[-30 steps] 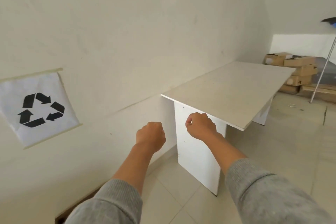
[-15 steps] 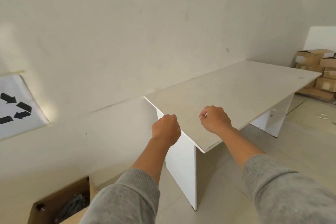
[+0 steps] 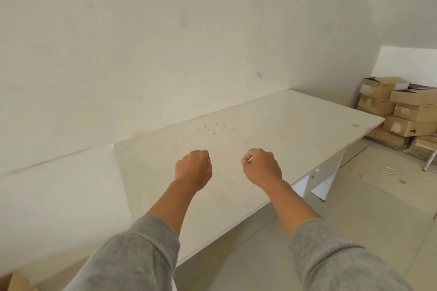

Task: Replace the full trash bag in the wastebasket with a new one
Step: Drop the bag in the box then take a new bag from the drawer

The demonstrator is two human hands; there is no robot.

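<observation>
At the far left bottom corner, a sliver of brown cardboard (image 3: 17, 282) poked into view, cut off by the frame's edge; you could not tell from it what it belonged to. The wastebasket and any trash bag lay outside the picture, so their place could not be told.

Your left hand (image 3: 193, 169) was held above the near part of the white table (image 3: 272, 125), fingers curled into a fist with its back toward the camera. Nothing showed inside it. The grey sleeve (image 3: 132, 257) on that arm ran off the bottom edge.

Your right hand (image 3: 261, 165) hung just beside it, apart from the left, also clenched. A thin pale sliver (image 3: 250, 159) showed at the thumb side, too small to make out; whether it was a fingernail or something pinched, you could not tell.

The tabletop carried a scatter of small dark specks (image 3: 216, 128) toward the wall (image 3: 165, 42). The table's legs were mostly hidden under the top.

On the right, stacked cardboard boxes (image 3: 399, 111) stood against the far wall, partly cut off by the frame. Pale labels on them were too blurred to read. A small white ring (image 3: 387, 169) lay on the tiled floor (image 3: 354, 208) near them, and a thin metal pole (image 3: 430, 160) was cropped at the edge.
</observation>
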